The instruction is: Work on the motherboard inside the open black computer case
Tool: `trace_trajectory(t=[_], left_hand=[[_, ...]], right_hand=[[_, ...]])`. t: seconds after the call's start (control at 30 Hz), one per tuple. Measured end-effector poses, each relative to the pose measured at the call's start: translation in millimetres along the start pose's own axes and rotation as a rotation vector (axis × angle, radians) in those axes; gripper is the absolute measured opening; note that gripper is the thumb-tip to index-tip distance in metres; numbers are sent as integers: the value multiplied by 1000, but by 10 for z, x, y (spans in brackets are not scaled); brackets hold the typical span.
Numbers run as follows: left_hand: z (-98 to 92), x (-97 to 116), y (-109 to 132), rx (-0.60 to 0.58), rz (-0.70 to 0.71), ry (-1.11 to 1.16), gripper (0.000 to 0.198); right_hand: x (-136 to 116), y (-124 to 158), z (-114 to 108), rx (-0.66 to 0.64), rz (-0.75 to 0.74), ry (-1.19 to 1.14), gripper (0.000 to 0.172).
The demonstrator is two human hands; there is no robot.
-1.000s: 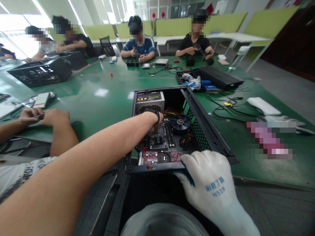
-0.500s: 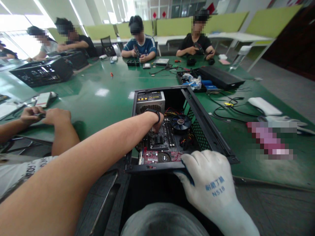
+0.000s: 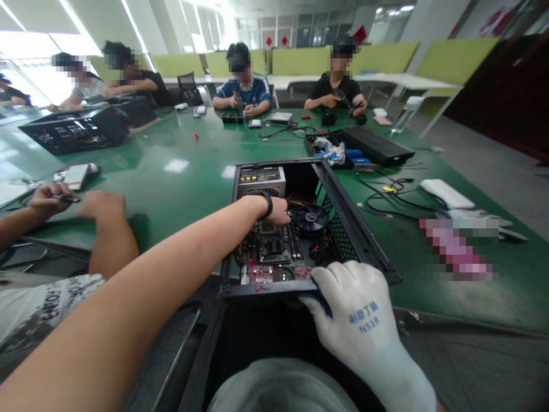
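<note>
"What is standing at the back?"
"Lime-green partitions — they are rising behind white desks."
"And the light?"
"Windows are glowing white at left — pale glints are lying on the green tabletop. Gray floor is showing at right."

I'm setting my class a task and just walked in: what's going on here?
The person's gloved right hand grips the near edge of an open computer case at a green table. The bare left hand is over the motherboard, near the fan; whether it holds anything cannot be seen. Across the table, a person in blue is also busy.
</note>
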State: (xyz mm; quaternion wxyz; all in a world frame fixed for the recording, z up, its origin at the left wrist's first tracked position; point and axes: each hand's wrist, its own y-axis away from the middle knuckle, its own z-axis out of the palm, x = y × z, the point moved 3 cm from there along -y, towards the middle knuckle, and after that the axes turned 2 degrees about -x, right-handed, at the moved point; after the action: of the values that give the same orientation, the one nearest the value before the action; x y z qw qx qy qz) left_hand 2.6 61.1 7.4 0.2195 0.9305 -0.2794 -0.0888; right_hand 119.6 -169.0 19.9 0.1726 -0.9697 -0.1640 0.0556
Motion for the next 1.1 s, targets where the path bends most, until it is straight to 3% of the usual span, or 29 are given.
trace_trajectory(t=[0.1,0.23,0.37,0.5,0.73,0.87,0.97,1.1], left_hand=[[-164,-23,115,132,20,108,40],[-475,-157,334,450,-26,233,39],[-686,-335,608,689,-85,381,45],[-707,-479,828,831,-111,476,45],[-489,-678,899,880,-158,530,45],[-322,-797,887,882,-167,561,46],[-214,-893,890,873,-168,586,48],[-146,-992,881,862,-186,614,46]], right_hand=[[21,-47,17,7,-7,5,20],[110,-291,89,7,-14,48,24],[256,-787,244,-17,-18,107,30],[434,-1441,470,-41,-12,143,37],[721,-2629,888,-74,19,156,49],[868,-3154,1059,-119,60,176,53],[949,-3375,1143,-140,89,197,54],[971,-3419,1184,-152,83,205,54]])
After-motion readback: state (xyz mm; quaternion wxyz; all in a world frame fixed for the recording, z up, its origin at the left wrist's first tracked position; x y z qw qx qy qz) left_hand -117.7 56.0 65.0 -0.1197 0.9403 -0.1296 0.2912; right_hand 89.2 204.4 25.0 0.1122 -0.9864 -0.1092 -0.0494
